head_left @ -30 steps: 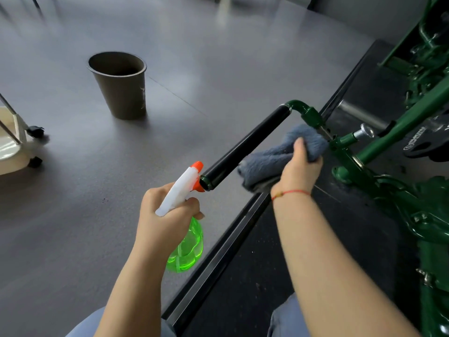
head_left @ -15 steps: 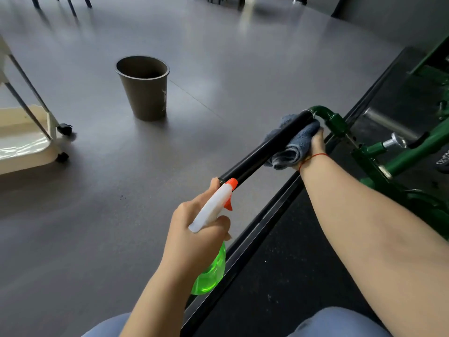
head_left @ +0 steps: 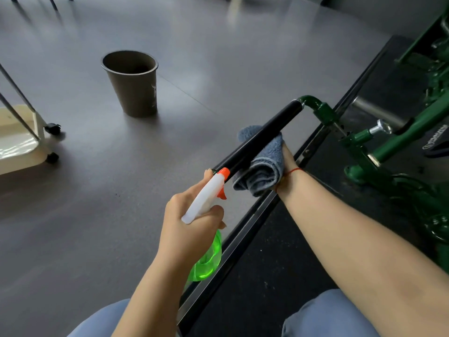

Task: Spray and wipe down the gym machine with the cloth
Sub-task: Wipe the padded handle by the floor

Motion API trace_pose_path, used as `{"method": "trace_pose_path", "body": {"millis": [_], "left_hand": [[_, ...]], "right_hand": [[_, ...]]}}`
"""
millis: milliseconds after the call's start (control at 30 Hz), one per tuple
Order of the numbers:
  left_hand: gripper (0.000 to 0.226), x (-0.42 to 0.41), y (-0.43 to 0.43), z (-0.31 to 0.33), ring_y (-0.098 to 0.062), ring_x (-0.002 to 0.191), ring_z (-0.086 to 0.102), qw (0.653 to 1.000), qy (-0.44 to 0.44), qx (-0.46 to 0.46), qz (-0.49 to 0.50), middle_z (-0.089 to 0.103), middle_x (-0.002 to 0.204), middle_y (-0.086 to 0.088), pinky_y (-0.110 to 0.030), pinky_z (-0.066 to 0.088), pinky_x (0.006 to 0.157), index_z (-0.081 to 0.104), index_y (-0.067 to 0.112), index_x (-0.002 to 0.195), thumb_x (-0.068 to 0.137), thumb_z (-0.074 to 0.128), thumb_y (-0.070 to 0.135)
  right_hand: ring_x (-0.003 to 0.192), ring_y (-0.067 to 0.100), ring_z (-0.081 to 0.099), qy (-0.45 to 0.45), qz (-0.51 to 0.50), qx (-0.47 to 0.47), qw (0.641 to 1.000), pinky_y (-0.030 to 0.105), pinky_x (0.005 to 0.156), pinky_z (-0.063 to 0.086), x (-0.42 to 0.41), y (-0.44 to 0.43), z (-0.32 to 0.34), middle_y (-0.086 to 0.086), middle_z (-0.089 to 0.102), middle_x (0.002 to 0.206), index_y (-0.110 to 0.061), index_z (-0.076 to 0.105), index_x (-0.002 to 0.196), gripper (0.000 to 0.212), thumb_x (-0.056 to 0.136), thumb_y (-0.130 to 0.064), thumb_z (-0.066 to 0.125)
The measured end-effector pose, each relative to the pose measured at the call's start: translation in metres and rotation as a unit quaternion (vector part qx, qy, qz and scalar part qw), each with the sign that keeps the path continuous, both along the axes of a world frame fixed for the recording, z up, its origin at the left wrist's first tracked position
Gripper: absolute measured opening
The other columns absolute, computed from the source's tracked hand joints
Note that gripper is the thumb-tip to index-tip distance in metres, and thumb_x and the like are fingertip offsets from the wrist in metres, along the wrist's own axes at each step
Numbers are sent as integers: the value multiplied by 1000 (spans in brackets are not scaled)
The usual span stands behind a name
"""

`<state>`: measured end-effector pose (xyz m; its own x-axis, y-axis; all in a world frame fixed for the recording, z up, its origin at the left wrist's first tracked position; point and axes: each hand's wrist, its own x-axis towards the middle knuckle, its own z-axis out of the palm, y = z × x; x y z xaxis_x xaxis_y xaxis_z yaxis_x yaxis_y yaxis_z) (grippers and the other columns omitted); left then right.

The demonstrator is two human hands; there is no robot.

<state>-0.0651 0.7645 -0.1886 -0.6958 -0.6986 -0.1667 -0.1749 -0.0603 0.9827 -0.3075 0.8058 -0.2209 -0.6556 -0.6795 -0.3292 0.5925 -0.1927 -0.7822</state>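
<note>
A green gym machine (head_left: 398,139) stands at the right, with a black padded handle bar (head_left: 267,135) reaching out toward me. My right hand (head_left: 288,164) holds a folded grey-blue cloth (head_left: 263,166) wrapped under the bar near its free end; most of the hand is hidden behind the cloth. My left hand (head_left: 192,222) grips a spray bottle (head_left: 206,215) with a white head, orange nozzle and clear green body. The nozzle sits right at the bar's free end.
A dark brown bin (head_left: 132,81) stands on the grey floor at the upper left. A cream cart on castors (head_left: 21,139) is at the left edge. A black mat with a metal edge strip (head_left: 243,242) runs under the machine. My knees show at the bottom.
My right hand has slid the cloth along the black bar from the green elbow end toward the free end. The spray bottle stays by the bar's tip.
</note>
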Motion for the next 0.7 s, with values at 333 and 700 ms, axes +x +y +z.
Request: {"method": "trace_pose_path", "body": {"millis": [333,700], "left_hand": [[49,-1,6,2,-2,42,56,1000,-15,3,3,67,124,-26,-8,37,42,72,7,120,83,52,-17],[49,-3,10,-10,-33,68,69,998,-50,-43,-10,63,96,43,-44,57,60,71,41,99,83,59,-3]], "right_hand": [[87,24,66,-29,62,141,988,29,79,55,24,15,-23,16,68,97,-5,59,110,43,104,-42,39],[101,33,65,-33,-164,134,977,44,71,54,-90,27,19,14,70,113,-17,60,124,64,92,-69,41]]}}
